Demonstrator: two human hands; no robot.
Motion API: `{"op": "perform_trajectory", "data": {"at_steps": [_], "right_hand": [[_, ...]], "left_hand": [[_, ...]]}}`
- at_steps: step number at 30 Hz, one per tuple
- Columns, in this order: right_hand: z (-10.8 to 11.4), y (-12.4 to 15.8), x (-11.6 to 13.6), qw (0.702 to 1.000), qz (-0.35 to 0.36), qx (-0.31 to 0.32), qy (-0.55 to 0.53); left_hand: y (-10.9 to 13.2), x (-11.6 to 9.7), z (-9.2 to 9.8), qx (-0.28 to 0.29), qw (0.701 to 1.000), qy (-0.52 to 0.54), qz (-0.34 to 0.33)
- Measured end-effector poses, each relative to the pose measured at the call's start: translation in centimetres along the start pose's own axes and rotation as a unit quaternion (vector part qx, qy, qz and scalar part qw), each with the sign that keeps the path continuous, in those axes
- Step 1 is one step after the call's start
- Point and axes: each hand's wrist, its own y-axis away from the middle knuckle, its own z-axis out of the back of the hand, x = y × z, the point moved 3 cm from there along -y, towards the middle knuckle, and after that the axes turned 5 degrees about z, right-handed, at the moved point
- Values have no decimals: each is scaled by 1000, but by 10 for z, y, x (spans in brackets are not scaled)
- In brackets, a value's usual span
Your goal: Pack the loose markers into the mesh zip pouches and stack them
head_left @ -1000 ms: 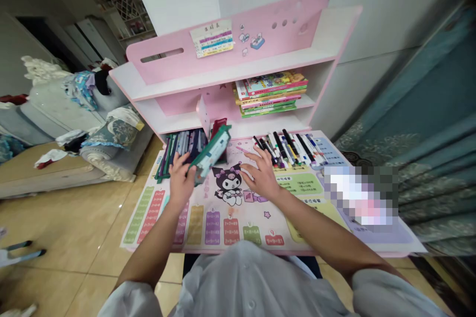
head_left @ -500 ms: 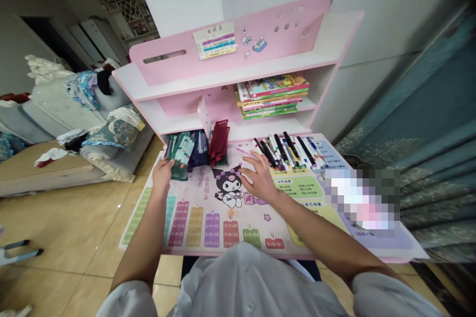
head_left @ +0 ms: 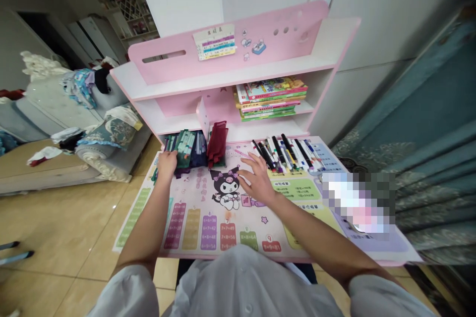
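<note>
My left hand (head_left: 167, 162) is closed at the left edge of a green mesh pouch (head_left: 185, 151) with pale markers in it. That pouch rests against dark blue pouches (head_left: 200, 151) holding more pens, at the desk's back left. A dark red pouch (head_left: 217, 143) leans just right of them. My right hand (head_left: 256, 178) lies over the middle of the desk, fingers spread. By its fingertips is a thin pink pen (head_left: 242, 153), partly covered by the hand. A row of markers (head_left: 284, 151) lies right of that hand.
The pink desk (head_left: 232, 230) has a printed mat with a cartoon figure. A shelf unit (head_left: 245, 72) stands along its back, holding stacked books (head_left: 271, 99). A blurred-out object (head_left: 359, 203) lies at the right. Curtains hang on the right; a sofa (head_left: 55, 109) stands left.
My left hand has moved slightly back with the green mesh pouch, which now sits further back against the other pouches. My right hand has barely moved. The view has shifted slightly.
</note>
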Motion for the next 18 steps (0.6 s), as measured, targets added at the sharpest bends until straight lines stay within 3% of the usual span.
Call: {"op": "perform_trajectory", "data": {"at_steps": [10, 18], "right_hand": [[-2, 1, 1, 1000, 15, -2, 25], [-1, 0, 2, 1000, 14, 3, 15]], "left_hand": [[17, -13, -14, -11, 999, -52, -4], [34, -21, 3, -5, 998, -40, -50]]}}
